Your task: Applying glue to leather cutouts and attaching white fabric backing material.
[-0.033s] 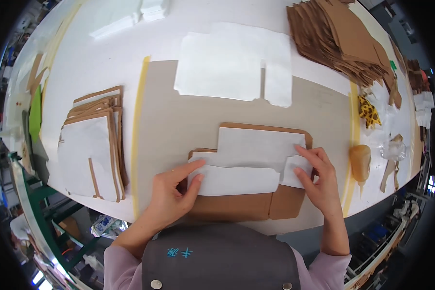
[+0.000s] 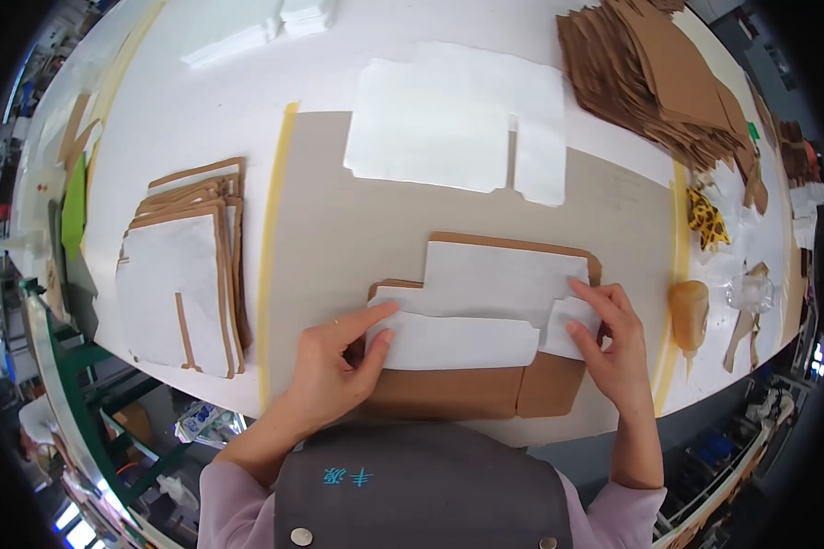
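A brown leather-like panel lies in front of me at the table's near edge. On it rests a white sheet, its near part folded back into a long flap and a smaller tab on the right. My left hand grips the left end of the sheet at the fold, forefinger and thumb on the white. At the other end my right hand has thumb and forefinger on the small tab. The other fingers of both hands are partly hidden. Brown shows along the sheet's far edge.
A notched white sheet lies beyond on the grey mat. To the left is a stack of white-faced brown panels; far right, a pile of brown pieces. An amber squeeze bottle lies near the right yellow tape.
The whole scene has shifted slightly to the right in the view. Both hands and the white sheet keep nearly the same places relative to each other.
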The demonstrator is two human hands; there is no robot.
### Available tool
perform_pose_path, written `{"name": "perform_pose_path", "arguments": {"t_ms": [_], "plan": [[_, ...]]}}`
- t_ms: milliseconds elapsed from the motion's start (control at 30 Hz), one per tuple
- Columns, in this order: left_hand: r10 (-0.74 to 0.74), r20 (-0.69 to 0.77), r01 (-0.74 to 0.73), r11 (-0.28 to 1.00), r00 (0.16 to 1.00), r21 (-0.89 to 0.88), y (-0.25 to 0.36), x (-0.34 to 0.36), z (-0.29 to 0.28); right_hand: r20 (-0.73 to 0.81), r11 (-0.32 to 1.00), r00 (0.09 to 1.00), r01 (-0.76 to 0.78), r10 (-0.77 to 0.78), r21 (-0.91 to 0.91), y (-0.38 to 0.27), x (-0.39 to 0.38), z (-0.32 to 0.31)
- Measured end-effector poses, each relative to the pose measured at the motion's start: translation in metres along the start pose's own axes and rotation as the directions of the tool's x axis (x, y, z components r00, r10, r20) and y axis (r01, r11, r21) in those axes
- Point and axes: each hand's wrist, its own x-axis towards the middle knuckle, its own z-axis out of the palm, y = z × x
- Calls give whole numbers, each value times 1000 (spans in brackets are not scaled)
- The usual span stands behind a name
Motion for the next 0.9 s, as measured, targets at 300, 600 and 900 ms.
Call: {"name": "perform_pose_path", "arguments": {"t_ms": [300,600,900], "plan": [[98,-42,-97,995,994,28,-11,-5,-2,49,998,996,-67,68,-16,-9,7,4],[171,-76,-145,952,982,271,-2,0,-9,41,997,996,-77,77,-10,-11,7,3],[493,358,-609,617,793,499,12,38,14,28,998,998,-50,49,24,-4,5,-2]]}}
